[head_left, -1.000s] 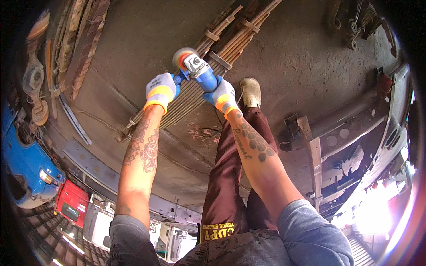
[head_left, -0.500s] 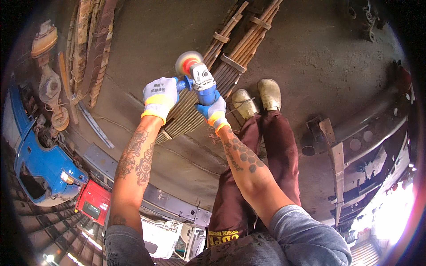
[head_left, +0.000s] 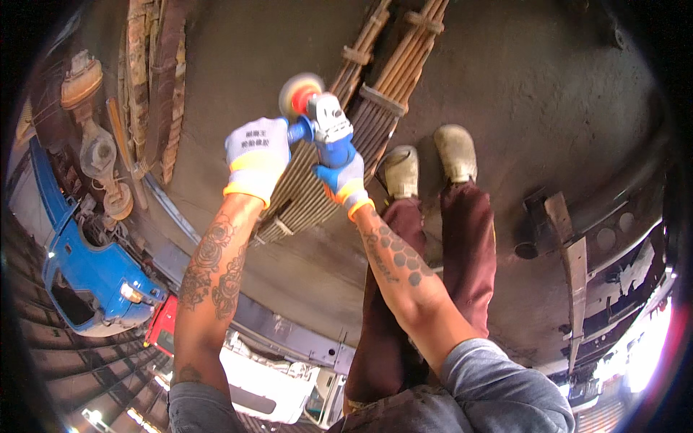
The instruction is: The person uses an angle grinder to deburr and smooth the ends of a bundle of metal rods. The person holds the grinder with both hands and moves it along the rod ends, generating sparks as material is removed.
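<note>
Head view: two hands (head_left: 258,149) (head_left: 345,177) (gloved) grip one angle grinder (head_left: 332,128).

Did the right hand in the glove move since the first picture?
Yes. The right hand has moved left and down the picture, judged against the clamp nearest the grinder on the metal bars. Before, it showed almost straight below that clamp.

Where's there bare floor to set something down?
Two patches of floor look bare: one between the rusty bars at left and the grinder, another right of the leaf springs, beyond the shoes. It's crowded at far left, around the axle part, and at lower right by the metal frame.
</note>
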`<state>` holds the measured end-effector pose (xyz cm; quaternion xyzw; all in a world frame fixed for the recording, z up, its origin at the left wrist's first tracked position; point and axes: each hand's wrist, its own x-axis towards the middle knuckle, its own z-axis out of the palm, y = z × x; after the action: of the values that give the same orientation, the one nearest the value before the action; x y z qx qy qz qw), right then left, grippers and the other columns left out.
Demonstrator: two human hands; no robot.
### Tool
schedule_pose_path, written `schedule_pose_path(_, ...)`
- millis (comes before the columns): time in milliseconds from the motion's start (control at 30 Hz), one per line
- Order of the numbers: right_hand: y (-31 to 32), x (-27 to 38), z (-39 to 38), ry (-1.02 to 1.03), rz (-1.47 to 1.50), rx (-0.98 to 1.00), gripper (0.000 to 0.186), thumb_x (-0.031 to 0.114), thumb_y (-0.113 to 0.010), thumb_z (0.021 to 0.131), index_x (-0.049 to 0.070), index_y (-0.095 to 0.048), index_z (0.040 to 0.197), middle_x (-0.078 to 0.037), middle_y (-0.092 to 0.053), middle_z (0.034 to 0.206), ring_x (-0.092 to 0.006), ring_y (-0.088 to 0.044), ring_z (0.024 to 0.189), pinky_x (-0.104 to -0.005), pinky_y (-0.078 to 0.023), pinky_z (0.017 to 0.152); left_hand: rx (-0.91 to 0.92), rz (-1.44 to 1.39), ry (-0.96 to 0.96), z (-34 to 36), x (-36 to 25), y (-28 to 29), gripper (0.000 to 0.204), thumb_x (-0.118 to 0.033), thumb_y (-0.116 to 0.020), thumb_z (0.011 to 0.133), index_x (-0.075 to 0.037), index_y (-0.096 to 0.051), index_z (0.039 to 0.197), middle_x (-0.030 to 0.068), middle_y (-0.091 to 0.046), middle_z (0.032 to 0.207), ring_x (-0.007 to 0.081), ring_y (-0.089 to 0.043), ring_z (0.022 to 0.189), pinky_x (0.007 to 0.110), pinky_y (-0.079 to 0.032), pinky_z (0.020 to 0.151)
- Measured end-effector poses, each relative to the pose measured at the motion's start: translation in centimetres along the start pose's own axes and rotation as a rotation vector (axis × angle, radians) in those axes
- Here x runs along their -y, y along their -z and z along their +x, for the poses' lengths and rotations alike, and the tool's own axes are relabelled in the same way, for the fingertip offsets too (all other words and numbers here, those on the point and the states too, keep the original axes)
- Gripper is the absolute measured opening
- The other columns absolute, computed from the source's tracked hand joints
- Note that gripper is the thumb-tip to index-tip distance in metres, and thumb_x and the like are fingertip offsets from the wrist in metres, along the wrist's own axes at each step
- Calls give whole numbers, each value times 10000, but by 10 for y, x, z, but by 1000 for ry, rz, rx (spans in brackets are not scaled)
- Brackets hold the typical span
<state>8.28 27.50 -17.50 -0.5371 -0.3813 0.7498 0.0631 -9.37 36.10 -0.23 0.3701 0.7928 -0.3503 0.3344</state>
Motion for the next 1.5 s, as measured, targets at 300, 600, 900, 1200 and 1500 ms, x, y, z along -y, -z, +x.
schedule_pose_path(300, 9, -14, -18, 61, 139, -15, 690, 141, -956, 669, 6, -690, 1291, -77, -769, 1217, -176, -704, 1087, -358, -566, 977, -22, 50, -93, -19, -13, -22, 158, -217, -631, 986, -146, -761, 1039, 162, -798, 961, 398, -780, 922, 541, -611, 796)
schedule_pose_path(600, 8, -19, -15, -7, -11, -56, 743, 311, -960, 603, 92, -712, 1267, -131, -798, 1159, -285, -768, 1095, -419, -587, 982, -45, 133, -99, -17, -17, -20, 126, -209, -676, 958, -149, -765, 1023, 154, -799, 945, 390, -782, 909, 526, -617, 780)
schedule_pose_path(900, 7, -16, -5, -28, 37, -31, 687, 308, -946, 587, 93, -716, 1197, -136, -801, 1089, -289, -774, 1016, -417, -593, 947, -53, 108, -86, -11, -16, -9, 139, -218, -688, 949, -170, -770, 1050, 147, -799, 966, 387, -777, 943, 535, -610, 824)
schedule_pose_path(1200, 10, -5, -4, -42, -14, -19, 676, 140, -941, 661, 12, -696, 1278, -81, -795, 1146, -166, -723, 1033, -354, -576, 952, -66, 123, -107, -6, -18, -7, 145, -205, -684, 948, -171, -773, 1056, 150, -799, 977, 392, -777, 947, 543, -608, 827)
schedule_pose_path(1500, 9, -2, -2, -23, 30, -76, 673, 301, -954, 579, 107, -731, 1184, -131, -810, 1087, -310, -776, 1033, -433, -594, 942, -62, 135, -112, -2, -17, -5, 145, -215, -681, 956, -168, -774, 1056, 158, -797, 960, 394, -777, 939, 544, -607, 820)
